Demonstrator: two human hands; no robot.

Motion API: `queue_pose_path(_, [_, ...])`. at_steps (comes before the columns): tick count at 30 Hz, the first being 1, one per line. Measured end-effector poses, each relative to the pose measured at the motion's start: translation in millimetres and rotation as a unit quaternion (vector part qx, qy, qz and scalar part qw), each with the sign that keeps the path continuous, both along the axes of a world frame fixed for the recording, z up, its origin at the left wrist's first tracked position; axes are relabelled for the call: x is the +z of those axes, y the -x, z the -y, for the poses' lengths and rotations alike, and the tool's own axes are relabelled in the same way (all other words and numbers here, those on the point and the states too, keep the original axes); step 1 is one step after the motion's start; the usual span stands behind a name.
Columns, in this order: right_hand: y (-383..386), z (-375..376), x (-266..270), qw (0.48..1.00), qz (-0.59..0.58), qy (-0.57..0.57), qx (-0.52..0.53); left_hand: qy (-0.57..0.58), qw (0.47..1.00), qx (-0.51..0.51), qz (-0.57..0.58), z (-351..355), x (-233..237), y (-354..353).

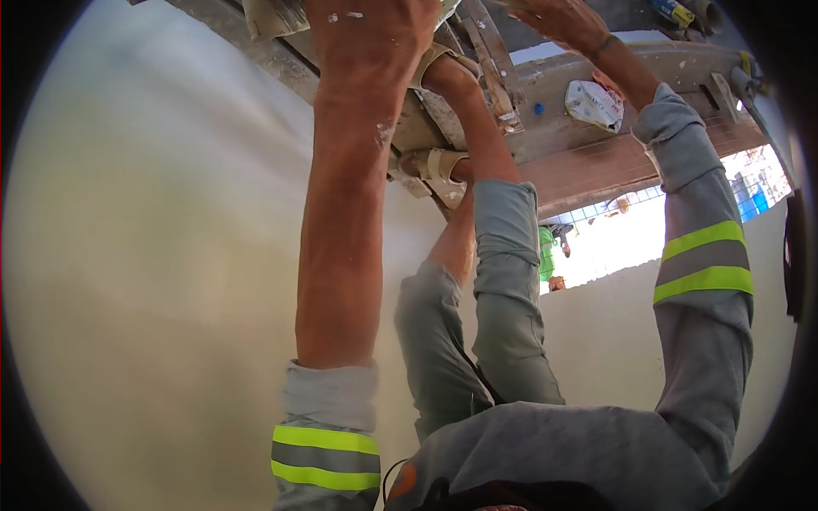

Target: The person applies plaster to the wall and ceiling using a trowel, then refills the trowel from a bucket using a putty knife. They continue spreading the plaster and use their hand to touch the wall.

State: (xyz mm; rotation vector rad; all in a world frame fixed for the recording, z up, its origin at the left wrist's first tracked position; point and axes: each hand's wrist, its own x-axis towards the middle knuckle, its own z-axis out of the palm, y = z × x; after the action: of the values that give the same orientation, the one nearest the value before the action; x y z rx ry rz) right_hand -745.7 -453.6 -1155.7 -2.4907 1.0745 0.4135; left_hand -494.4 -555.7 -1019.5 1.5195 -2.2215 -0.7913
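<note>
My left hand is at the top edge, close to the camera, with white specks on its skin. Its fingers are cut off by the frame, so whatever it holds is hidden. Part of a pale, stained object shows beside it. Farther right, my right hand reaches to the top edge above the grey boards; its fingertips are cut off or unclear, and no held object can be made out. A crumpled white printed bag lies below my right wrist.
My sandalled feet stand on splattered planks. A pale wall fills the left side. A blue bit lies on the boards. Beyond a wire mesh is a bright opening with a green item. A yellow-and-blue tube lies at the upper right.
</note>
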Motion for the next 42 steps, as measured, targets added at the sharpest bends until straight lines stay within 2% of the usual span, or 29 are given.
queue_pose_path(1, [3, 6, -2, 1.0, -0.008, -0.004, 0.023, -0.01, 1.0, 0.006, -0.005, 0, 0, 2])
queue_pose_path(2, [-6, 17, 11, 0.993, -0.041, -0.078, -0.075, -0.014, 1.0, 0.009, 0.003, 1, 3, 4])
queue_pose_path(4, [-28, 31, 32, 0.933, -0.102, -0.217, -0.268, -0.019, 1.0, 0.013, 0.021, 4, 9, 5])
queue_pose_path(6, [-14, -9, -23, 0.951, 0.077, -0.148, -0.261, 0.235, 0.969, 0.002, 0.072, 12, -9, -2])
queue_pose_path(7, [-13, -23, -45, 0.946, 0.166, -0.114, -0.254, 0.218, 0.973, 0.018, 0.08, 16, -11, -7])
queue_pose_path(8, [-25, -20, -38, 0.927, 0.198, -0.145, -0.282, 0.2, 0.975, 0.033, 0.088, 22, -9, -10])
queue_pose_path(9, [-38, -22, -26, 0.906, 0.228, -0.176, -0.31, 0.041, 0.994, 0.072, 0.073, 32, -4, -13])
queue_pose_path(10, [-52, -22, -14, 0.881, 0.258, -0.208, -0.337, -0.059, 0.993, 0.085, 0.048, 40, 9, -18])
queue_pose_path(11, [-61, -21, -10, 0.873, 0.253, -0.222, -0.354, -0.155, 0.982, 0.104, 0.031, 47, 22, -22])
queue_pose_path(12, [-68, -19, -5, 0.864, 0.245, -0.238, -0.371, -0.191, 0.977, 0.098, 0.004, 53, 38, -28])
queue_pose_path(14, [-80, -14, 7, 0.837, 0.248, -0.27, -0.406, -0.217, 0.971, 0.097, -0.017, 64, 46, -41])
queue_pose_path(17, [-96, -9, 29, 0.799, 0.281, -0.301, -0.438, -0.197, 0.969, 0.14, -0.055, 77, 19, -73])
queue_pose_path(19, [-99, 1, 45, 0.795, 0.297, -0.299, -0.436, -0.199, 0.946, 0.198, -0.162, 85, -19, -114])
queue_pose_path(20, [-102, 8, 57, 0.794, 0.294, -0.3, -0.44, -0.216, 0.941, 0.196, -0.171, 88, -34, -144])
queue_pose_path(25, [-105, 49, 107, 0.825, 0.251, -0.274, -0.426, -0.19, 0.912, 0.321, -0.169, 62, -45, -250])
queue_pose_path(27, [-114, 66, 125, 0.827, 0.271, -0.259, -0.42, -0.179, 0.879, 0.4, -0.189, 45, -36, -284])
queue_pose_path(29, [-116, 79, 139, 0.843, 0.239, -0.267, -0.402, -0.242, 0.84, 0.433, -0.219, 34, -2, -302])
queue_pose_path(32, [-127, 93, 160, 0.846, 0.251, -0.267, -0.388, -0.194, 0.78, 0.547, -0.234, 12, 33, -297])
queue_pose_path(35, [-132, 92, 179, 0.855, 0.263, -0.254, -0.367, -0.224, 0.663, 0.612, -0.368, -12, 48, -292])
queue_pose_path(36, [-133, 89, 186, 0.861, 0.262, -0.25, -0.358, -0.231, 0.676, 0.569, -0.407, -22, 42, -288])
queue_pose_path(37, [-137, 90, 201, 0.844, 0.258, -0.272, -0.383, -0.257, 0.638, 0.495, -0.531, -35, 30, -293])
queue_pose_path(39, [-141, 92, 249, 0.811, 0.247, -0.309, -0.432, -0.228, 0.587, 0.519, -0.578, -28, 36, -258])
queue_pose_path(42, [-155, 76, 320, 0.861, 0.221, -0.231, -0.397, -0.273, 0.448, 0.508, -0.683, -35, 13, -230])
